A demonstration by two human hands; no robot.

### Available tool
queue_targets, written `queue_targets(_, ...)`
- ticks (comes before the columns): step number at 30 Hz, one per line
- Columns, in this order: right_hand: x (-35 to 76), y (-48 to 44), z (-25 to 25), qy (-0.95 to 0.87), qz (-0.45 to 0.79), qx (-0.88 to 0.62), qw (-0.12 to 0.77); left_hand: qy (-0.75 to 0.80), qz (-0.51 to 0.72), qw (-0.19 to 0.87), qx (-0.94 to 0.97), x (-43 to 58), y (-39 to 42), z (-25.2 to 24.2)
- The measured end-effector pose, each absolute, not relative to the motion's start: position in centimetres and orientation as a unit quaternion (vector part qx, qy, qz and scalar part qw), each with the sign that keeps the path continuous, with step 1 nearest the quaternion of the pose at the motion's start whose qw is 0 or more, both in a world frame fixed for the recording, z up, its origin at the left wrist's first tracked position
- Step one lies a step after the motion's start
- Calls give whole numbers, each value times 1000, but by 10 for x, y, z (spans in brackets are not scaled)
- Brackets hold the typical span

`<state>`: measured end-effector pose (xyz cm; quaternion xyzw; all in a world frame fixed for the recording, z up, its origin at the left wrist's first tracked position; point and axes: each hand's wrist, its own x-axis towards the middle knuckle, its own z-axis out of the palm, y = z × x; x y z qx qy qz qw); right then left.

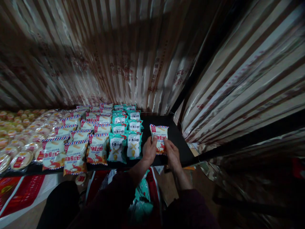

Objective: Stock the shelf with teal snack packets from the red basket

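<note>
Between my two hands is a snack bag (161, 145) with a blue-and-white striped top edge and a red and orange print. My left hand (150, 150) grips its left side, the thumb lying on the front. On the right edge, my right hand (172, 154) is closed with its fingers partly behind the bag. The bag is held upright over the right end of a black shelf (183, 144). Left of my hands stand rows of teal snack bags (134, 144), and beyond them rows of matching striped bags (97, 149).
Round packaged snacks (22, 157) cover the shelf's left part. Below the shelf, an open red-edged carton (156, 187) contains more teal bags (143, 203). A red and white box (23, 194) lies lower left. Plastic-covered striped sheeting (124, 63) hangs behind, and a dark post (190, 82) rises at the shelf's right corner.
</note>
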<state>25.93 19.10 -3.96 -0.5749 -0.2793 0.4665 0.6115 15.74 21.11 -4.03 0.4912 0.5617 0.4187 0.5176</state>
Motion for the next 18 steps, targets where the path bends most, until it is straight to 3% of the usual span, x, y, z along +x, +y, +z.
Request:
queue_targets(9,276,228,-41,-298,491,-551,606,630,380,463,495,176,249,-38)
queue_targets(18,276,279,-50,-309,417,-584,623,696,359,402,474,187,273,-6)
